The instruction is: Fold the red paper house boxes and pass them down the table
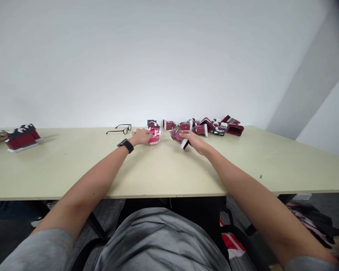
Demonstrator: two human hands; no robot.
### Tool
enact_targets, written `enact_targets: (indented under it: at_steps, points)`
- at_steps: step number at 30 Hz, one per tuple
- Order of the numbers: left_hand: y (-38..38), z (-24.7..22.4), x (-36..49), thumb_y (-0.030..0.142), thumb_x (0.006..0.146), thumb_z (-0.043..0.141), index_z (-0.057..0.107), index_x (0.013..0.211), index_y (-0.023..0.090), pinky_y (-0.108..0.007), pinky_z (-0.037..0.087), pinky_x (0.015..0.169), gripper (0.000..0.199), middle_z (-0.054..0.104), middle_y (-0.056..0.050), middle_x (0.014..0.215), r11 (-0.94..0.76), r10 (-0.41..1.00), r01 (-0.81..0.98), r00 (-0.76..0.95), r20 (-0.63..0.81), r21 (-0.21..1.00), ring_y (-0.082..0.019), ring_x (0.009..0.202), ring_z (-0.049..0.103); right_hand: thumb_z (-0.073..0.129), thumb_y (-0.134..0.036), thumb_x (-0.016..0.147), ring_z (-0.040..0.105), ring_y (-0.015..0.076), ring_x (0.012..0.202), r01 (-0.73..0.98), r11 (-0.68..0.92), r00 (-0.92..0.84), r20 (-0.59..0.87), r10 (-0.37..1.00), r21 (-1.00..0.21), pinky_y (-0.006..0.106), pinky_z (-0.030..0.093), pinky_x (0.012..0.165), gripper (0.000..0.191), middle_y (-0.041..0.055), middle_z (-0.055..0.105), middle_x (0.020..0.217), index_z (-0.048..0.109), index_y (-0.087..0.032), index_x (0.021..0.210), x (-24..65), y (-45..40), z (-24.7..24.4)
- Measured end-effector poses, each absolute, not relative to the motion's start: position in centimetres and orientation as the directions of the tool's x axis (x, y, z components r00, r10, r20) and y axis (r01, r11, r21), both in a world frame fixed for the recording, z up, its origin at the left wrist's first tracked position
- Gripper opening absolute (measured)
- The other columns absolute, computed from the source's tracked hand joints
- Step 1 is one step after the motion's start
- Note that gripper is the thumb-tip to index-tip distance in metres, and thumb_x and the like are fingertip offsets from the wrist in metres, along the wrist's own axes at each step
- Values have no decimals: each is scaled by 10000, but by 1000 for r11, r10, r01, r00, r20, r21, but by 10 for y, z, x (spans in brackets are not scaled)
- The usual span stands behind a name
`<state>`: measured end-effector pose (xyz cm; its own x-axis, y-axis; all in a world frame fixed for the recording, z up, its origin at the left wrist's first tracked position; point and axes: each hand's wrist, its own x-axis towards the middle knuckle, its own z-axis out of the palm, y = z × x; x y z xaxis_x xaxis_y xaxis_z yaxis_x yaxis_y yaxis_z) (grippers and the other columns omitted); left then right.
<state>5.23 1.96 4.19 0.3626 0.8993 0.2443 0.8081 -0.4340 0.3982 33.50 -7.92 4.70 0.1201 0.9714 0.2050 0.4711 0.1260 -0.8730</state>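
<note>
In the head view, the left grip (142, 136) hides its fingertips at a red-and-white container (154, 140); whether it is closed, I cannot tell. The right grip (194, 140) clasps a partly covered dark-red model house (176, 136) over the pale surface (164, 171), white wall (169, 67) beyond.

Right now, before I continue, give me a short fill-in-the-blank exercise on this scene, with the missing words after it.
1. A dark red piece is held in the ____ hand.
2. The left hand touches a red-and-white item, and black-framed ____ lie to that hand's left.
3. A black watch is worn on the ____ arm.
4. More dark red pieces lie toward the back of the table, near the ____.

Missing words: right; eyeglasses; left; wall.
</note>
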Motion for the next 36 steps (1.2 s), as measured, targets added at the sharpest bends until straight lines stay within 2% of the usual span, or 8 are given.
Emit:
enact_targets:
  at_steps: [3,7,11,14,18,25,32,36]
  points:
    - [14,46,51,527,893,460,646,849,183,-524,359,1103,393,708,-106,1104,-446,895,790,383,229,421,-381,1316,471,666,-720,858,458,289,1499,504,90,82,152,985,-859,481,268,1329,720,58,548,1558,649,-262,1413,347,-78,52]
    - [8,49,52,483,872,547,644,834,183,-463,384,1075,318,714,-92,1090,-464,885,756,380,268,462,-333,1274,500,724,-660,850,504,279,1480,495,104,21,131,991,-863,457,332,1317,713,67,572,1541,660,-257,1435,361,-82,61]
    - [9,48,54,439,881,615,699,948,211,-457,394,1064,252,695,-75,1269,-463,872,726,270,409,508,-332,1306,489,817,-535,800,553,284,1423,512,72,-7,80,997,-856,423,394,1283,740,88,631,1469,653,-232,1455,367,-92,71]
    - [11,47,55,420,909,630,709,1011,190,-406,420,1032,264,718,-92,1201,-563,796,636,245,554,528,-282,1211,549,851,-438,767,598,275,1358,510,22,-11,20,1000,-860,394,436,1249,694,79,660,1426,682,-231,1408,367,-100,77]
    - [4,47,63,354,901,648,699,967,159,-316,447,898,212,735,-67,1021,-739,642,493,309,701,459,-179,942,609,849,-377,753,646,257,1275,407,10,-23,1,1000,-913,394,486,1197,580,85,684,1374,718,-198,1289,362,-106,78]
    - [-34,42,100,263,961,608,702,927,141,-304,463,843,158,708,-76,968,-902,373,379,452,810,204,-165,907,610,773,-386,820,644,263,1345,87,60,-274,34,961,-994,442,484,1244,563,86,613,1493,673,-178,1334,343,-113,71]
    - [-42,39,107,307,960,685,707,920,161,-267,492,824,153,744,-40,963,-894,444,230,329,834,385,-136,891,647,705,-451,837,589,303,1433,-38,128,-350,133,927,-991,503,445,1289,633,95,559,1555,611,-176,1400,340,-118,69]
    - [-47,43,106,406,1012,626,672,999,167,-251,488,794,244,741,-36,956,-896,422,260,253,871,359,-111,821,624,681,-477,836,525,304,1496,-18,174,-337,170,926,-985,514,453,1280,664,85,529,1585,587,-176,1421,337,-120,71]
